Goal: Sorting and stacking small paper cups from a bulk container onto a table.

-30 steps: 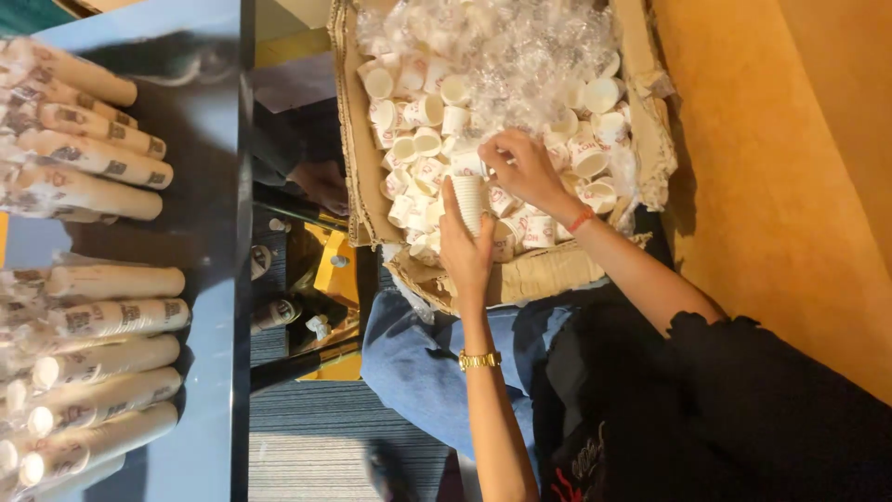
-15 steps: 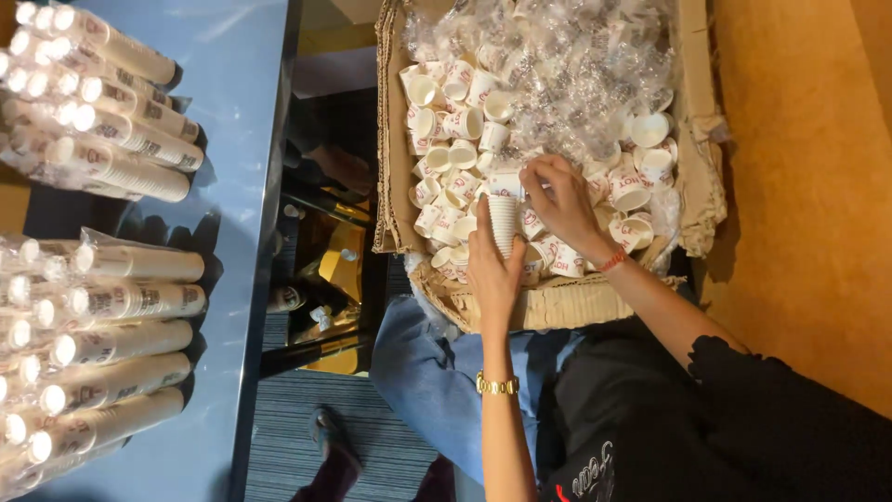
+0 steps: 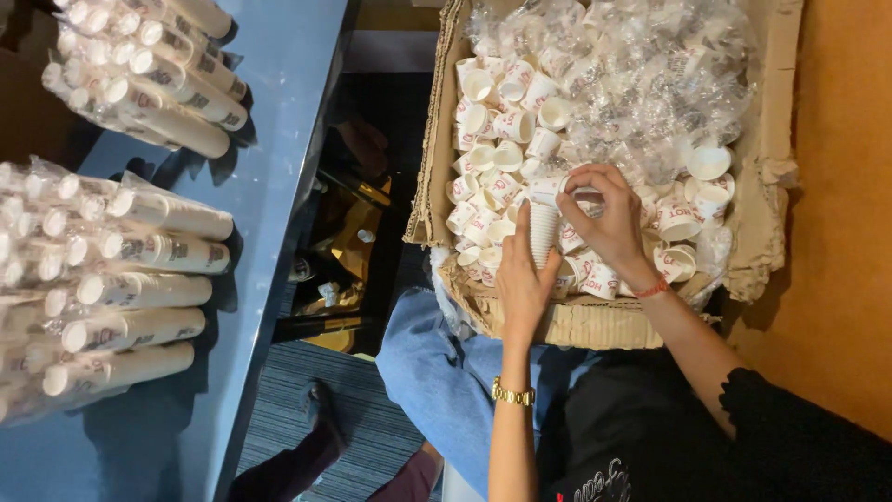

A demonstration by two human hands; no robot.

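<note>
Holding a short stack of small white paper cups (image 3: 543, 232) over the open brown cardboard box (image 3: 776, 167), the left hand (image 3: 525, 279) is wrapped round the stack's lower part, thumb and fingers closed on its sides. The right hand (image 3: 609, 218) pinches the rim of the topmost cup at the stack's mouth, fingertips curled shut on it.

These cups look very light and thin-walled, easily dented, so I would judge a gentle hold round the body better than a squeeze; the rolled rim is the stiffer place to pinch. A nested stack can slide apart if tipped, so support from below seems wise.

The box is crowded with loose white printed paper cups (image 3: 502, 121) and crinkled clear plastic wrap (image 3: 632, 74), which looks slippery and could snag fingers. Its torn flaps stand close on both sides, leaving room mostly upward. Off to the left, well apart, wrapped sleeves of stacked cups (image 3: 139, 288) lie in rows on a blue table (image 3: 279, 112).
</note>
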